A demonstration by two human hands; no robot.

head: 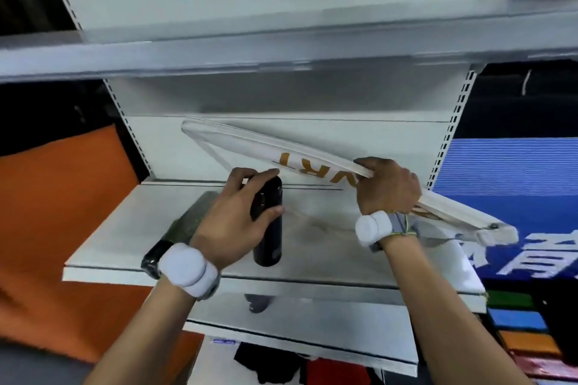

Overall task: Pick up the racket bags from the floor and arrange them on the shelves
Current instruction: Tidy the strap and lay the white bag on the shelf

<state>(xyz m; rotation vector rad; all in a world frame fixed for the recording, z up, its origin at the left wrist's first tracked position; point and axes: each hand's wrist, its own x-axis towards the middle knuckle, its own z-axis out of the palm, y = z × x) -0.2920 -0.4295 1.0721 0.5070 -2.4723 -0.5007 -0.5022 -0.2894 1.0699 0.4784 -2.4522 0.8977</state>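
A white racket bag [250,147] with gold lettering hangs tilted above the middle white shelf [328,247], its far end toward the shelf's back panel and its near end sticking out past the shelf's right side. My right hand [387,186] grips its upper edge near the middle. A black cylindrical bottle [267,228] stands upright on the shelf under the bag's lower edge. My left hand [237,212] is wrapped around the bottle's upper part. Both wrists wear white bands.
A dark folded umbrella [184,225] lies on the shelf's left part. Another shelf [281,50] runs overhead, with one more below. Orange fabric [62,197] fills the left side and a blue banner [513,172] the right. Dark and red items sit at the bottom.
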